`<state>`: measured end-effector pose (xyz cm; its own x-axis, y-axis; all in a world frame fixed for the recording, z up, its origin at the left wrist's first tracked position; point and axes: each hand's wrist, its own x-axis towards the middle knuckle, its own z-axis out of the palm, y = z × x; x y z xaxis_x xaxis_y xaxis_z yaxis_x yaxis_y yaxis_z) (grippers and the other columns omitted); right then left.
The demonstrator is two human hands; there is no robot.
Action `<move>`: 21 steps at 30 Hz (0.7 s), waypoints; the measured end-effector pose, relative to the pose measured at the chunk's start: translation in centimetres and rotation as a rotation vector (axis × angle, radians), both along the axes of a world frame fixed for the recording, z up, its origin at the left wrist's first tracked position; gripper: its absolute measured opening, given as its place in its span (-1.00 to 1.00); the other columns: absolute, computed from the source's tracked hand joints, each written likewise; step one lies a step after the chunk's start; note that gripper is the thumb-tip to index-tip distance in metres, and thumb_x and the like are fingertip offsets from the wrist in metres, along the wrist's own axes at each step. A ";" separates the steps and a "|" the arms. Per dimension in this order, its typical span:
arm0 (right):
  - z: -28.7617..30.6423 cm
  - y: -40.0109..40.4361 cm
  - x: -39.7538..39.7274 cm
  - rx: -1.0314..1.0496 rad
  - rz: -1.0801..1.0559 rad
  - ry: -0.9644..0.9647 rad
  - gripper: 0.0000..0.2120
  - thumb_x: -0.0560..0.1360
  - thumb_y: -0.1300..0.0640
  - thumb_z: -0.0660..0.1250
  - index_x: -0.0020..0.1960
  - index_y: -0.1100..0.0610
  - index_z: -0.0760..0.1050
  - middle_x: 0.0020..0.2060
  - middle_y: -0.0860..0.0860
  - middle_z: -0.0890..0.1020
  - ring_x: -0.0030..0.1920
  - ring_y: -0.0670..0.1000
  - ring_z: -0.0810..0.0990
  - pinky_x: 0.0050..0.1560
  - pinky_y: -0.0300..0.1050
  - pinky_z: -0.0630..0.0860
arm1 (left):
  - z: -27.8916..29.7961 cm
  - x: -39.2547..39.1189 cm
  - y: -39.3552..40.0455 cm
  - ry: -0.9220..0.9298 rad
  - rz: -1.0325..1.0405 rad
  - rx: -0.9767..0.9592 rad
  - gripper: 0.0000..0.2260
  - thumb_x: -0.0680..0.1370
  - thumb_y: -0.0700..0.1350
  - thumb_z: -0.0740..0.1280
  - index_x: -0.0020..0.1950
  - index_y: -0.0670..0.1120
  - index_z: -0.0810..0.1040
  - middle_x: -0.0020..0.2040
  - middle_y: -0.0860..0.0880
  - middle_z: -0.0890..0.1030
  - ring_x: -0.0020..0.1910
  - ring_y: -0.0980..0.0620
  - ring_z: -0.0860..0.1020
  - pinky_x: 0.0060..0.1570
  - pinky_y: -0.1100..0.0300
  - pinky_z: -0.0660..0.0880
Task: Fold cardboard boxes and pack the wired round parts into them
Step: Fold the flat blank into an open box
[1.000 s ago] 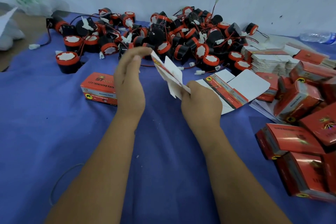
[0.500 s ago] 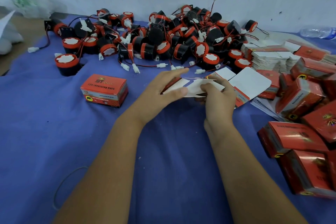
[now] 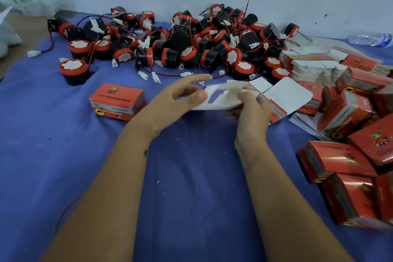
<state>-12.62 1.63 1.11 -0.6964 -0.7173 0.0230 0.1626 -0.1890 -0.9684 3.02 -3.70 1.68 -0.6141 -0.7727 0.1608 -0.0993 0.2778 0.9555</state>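
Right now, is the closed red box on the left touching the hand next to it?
Apart. The head view shows blue cloth between the closed red box and the left hand.

Matt blue cloth [image 3: 191,176], glossy red cardboard boxes [image 3: 340,159], matt white card blank [image 3: 221,100], black-and-red plastic parts [image 3: 180,49]

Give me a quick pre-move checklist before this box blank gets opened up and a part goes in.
1. Blank held by both hands: ok. The left hand pinches the white cardboard blank at its left end, and the right hand grips its right side.
2. Blank formed into a box: not ok, it looks flat with flaps loose.
3. Parts nearby: ok. The pile of wired round parts lies just beyond the hands.
4. Part already picked: not ok, neither hand holds one.
5. Space to set the box down: ok, bare blue cloth in front.
6. Wires untangled in the pile: cannot tell.
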 end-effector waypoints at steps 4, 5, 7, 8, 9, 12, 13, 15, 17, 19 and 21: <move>-0.6 0.1 0.8 -0.140 0.223 0.073 -0.57 0.45 -0.09 0.19 0.20 0.10 0.54 0.19 0.09 0.59 0.19 0.06 0.54 0.17 -0.06 0.49 | 0.0 -1.3 0.6 0.195 0.271 -0.041 -0.88 0.54 0.22 0.26 -0.02 0.25 0.53 -0.18 0.33 0.57 -0.14 0.38 0.50 -0.09 0.48 0.42; -0.7 0.2 1.1 -0.196 0.290 0.147 -0.63 0.49 -0.06 0.19 0.22 0.07 0.52 0.20 0.05 0.59 0.22 0.03 0.53 0.18 -0.11 0.47 | 0.0 -1.6 0.6 0.235 0.310 -0.045 -0.87 0.57 0.20 0.25 -0.03 0.20 0.52 -0.19 0.31 0.56 -0.15 0.35 0.50 -0.12 0.46 0.43; -0.7 0.4 1.8 -0.266 0.381 0.287 -0.79 0.56 0.04 0.22 0.17 -0.08 0.51 0.11 -0.11 0.63 0.17 -0.08 0.57 0.11 -0.24 0.47 | -0.1 -2.1 0.7 0.299 0.376 -0.039 -0.83 0.60 0.18 0.24 0.01 0.11 0.50 -0.13 0.24 0.58 -0.08 0.25 0.53 -0.05 0.35 0.46; -0.7 0.4 2.1 -0.280 0.398 0.338 -0.82 0.58 0.06 0.24 0.14 -0.12 0.51 0.07 -0.16 0.64 0.14 -0.12 0.58 0.09 -0.25 0.47 | -0.1 -2.3 0.8 0.321 0.403 -0.044 -0.82 0.61 0.16 0.24 0.03 0.08 0.49 -0.10 0.22 0.58 -0.06 0.23 0.54 -0.03 0.31 0.47; -0.6 0.3 2.3 -0.288 0.392 0.395 -0.83 0.59 0.08 0.25 0.13 -0.13 0.50 0.03 -0.20 0.64 0.11 -0.15 0.59 0.07 -0.27 0.47 | -0.1 -2.4 0.8 0.333 0.419 -0.060 -0.82 0.62 0.14 0.24 0.06 0.06 0.48 -0.08 0.21 0.58 -0.05 0.24 0.55 -0.03 0.32 0.47; -0.4 0.1 2.4 -0.301 0.324 0.509 -0.84 0.60 0.10 0.28 0.11 -0.14 0.47 -0.03 -0.29 0.62 0.02 -0.22 0.58 -0.03 -0.35 0.48 | -0.3 -2.5 1.0 0.303 0.399 -0.098 -0.76 0.62 0.10 0.28 0.22 0.02 0.50 0.06 0.16 0.64 0.05 0.25 0.60 -0.01 0.36 0.50; -0.4 0.1 2.2 -0.294 0.281 0.517 -0.85 0.57 0.07 0.31 0.10 -0.14 0.47 -0.03 -0.28 0.62 0.01 -0.21 0.58 -0.04 -0.33 0.49 | -0.4 -2.5 1.0 0.301 0.378 -0.087 -0.76 0.62 0.10 0.28 0.23 0.05 0.51 0.09 0.14 0.65 0.08 0.22 0.60 0.00 0.35 0.51; -0.4 -0.1 1.8 -0.264 0.197 0.492 -0.79 0.49 0.00 0.38 0.11 -0.08 0.48 0.00 -0.17 0.60 0.04 -0.16 0.57 -0.01 -0.27 0.51 | -0.4 -2.6 1.1 0.319 0.341 -0.042 -0.84 0.62 0.08 0.28 0.18 0.15 0.55 0.11 0.16 0.66 0.11 0.19 0.61 0.04 0.31 0.53; -0.4 -0.2 1.6 -0.233 0.162 0.434 -0.73 0.45 -0.04 0.41 0.12 -0.03 0.51 0.03 -0.08 0.60 0.06 -0.11 0.58 0.02 -0.22 0.53 | -0.4 -3.0 1.3 0.360 0.328 0.014 -0.86 0.61 0.05 0.28 0.13 0.19 0.57 0.10 0.14 0.67 0.12 0.15 0.62 0.09 0.22 0.56; -0.4 -0.2 1.6 -0.212 0.164 0.368 -0.86 0.49 -0.02 0.37 0.04 -0.14 0.53 0.02 -0.05 0.63 0.08 -0.04 0.60 0.09 -0.06 0.56 | -0.4 -3.6 1.3 0.414 0.338 0.081 -0.89 0.61 -0.01 0.29 0.09 0.15 0.58 0.04 0.11 0.69 0.06 0.12 0.65 0.03 0.19 0.60; -0.4 -0.3 1.7 -0.189 0.196 0.284 -0.89 0.56 0.05 0.30 -0.03 -0.15 0.57 -0.02 -0.06 0.66 0.06 -0.01 0.62 0.12 0.01 0.56 | -0.7 -4.0 1.3 0.449 0.369 0.140 -0.86 0.62 -0.13 0.27 0.06 0.10 0.56 -0.06 0.13 0.69 -0.06 0.14 0.66 -0.12 0.22 0.60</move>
